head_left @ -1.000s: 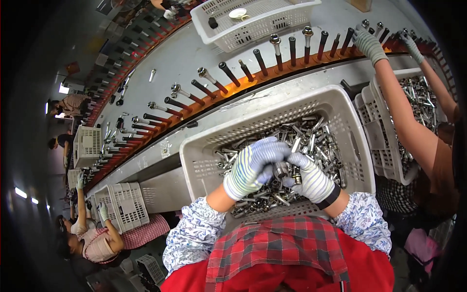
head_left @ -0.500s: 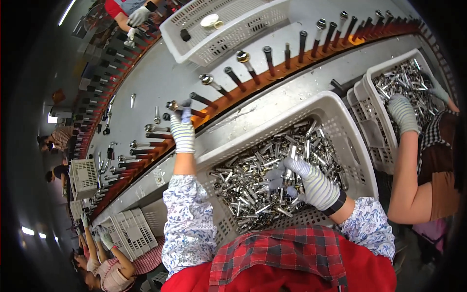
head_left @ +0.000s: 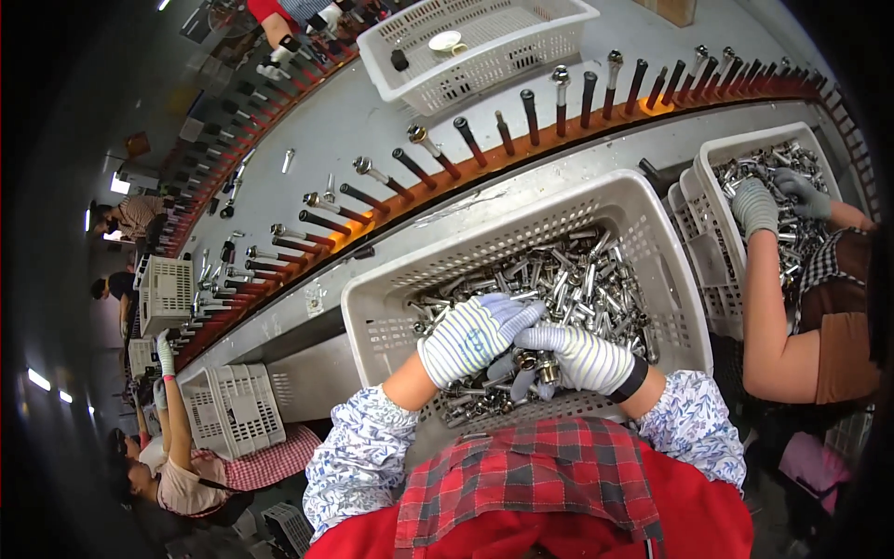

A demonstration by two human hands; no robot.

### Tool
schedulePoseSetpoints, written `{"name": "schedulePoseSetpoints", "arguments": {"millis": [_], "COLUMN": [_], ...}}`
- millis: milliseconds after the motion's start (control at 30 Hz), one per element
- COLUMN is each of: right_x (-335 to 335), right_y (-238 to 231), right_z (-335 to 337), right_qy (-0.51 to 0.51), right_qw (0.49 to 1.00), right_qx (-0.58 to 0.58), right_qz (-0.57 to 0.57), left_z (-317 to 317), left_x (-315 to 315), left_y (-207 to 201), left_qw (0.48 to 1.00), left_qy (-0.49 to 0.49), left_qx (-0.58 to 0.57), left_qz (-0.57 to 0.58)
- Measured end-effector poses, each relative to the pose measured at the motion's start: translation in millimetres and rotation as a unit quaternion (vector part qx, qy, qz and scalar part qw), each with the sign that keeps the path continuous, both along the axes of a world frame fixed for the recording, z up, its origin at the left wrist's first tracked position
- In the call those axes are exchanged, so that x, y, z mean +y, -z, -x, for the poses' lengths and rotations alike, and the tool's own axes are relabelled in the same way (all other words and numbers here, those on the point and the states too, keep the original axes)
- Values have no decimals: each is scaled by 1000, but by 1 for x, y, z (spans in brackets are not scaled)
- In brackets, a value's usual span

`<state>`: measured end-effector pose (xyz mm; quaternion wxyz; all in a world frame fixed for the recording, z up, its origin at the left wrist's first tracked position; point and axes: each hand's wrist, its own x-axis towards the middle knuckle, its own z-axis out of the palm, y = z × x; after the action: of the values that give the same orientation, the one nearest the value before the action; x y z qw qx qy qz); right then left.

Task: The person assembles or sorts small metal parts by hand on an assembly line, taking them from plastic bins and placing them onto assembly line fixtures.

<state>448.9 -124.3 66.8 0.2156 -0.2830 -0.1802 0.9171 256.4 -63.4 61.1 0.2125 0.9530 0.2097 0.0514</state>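
Both my hands, in striped knit gloves, meet over a light grey perforated crate point(head_left: 372, 317) heaped with small chrome metal tubular fittings point(head_left: 596, 279). My right hand point(head_left: 589, 361) is closed around a few shiny fittings point(head_left: 548, 369), whose round ends show below its fingers. My left hand point(head_left: 470, 340) reaches across from the left, palm down, its fingers together and bent over the right hand's fingertips. Whatever lies under the left fingers is hidden. Beyond the crate runs an orange rail point(head_left: 438, 196) of upright dark red holders, some topped with chrome parts, others with black ones.
A grey crate point(head_left: 503, 70) with a small white dish stands behind the rail. On the right, a co-worker's gloved hands point(head_left: 756, 207) are in another crate of metal parts point(head_left: 712, 140). Stacked crates point(head_left: 233, 410) and other people are at the left. Loose parts point(head_left: 289, 160) lie on the table.
My left hand has come back from the rail, where it was at a chrome-topped holder, to my right hand over the crate. The view has shifted slightly.
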Motion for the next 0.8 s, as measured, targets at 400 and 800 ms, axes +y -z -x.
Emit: {"name": "schedulePoseSetpoints", "arguments": {"millis": [400,800], "right_x": [2,27], "right_y": [12,31], "right_z": [-8,-28], "right_qy": [138,345], "right_qw": [802,932], "right_qx": [-359,107], "right_qz": [-457,24], "left_z": [12,104], "left_x": [143,200], "left_y": [9,86], "left_qw": [775,768], "left_qy": [-485,-458], "left_qx": [-385,-387], "left_qz": [129,223]}}
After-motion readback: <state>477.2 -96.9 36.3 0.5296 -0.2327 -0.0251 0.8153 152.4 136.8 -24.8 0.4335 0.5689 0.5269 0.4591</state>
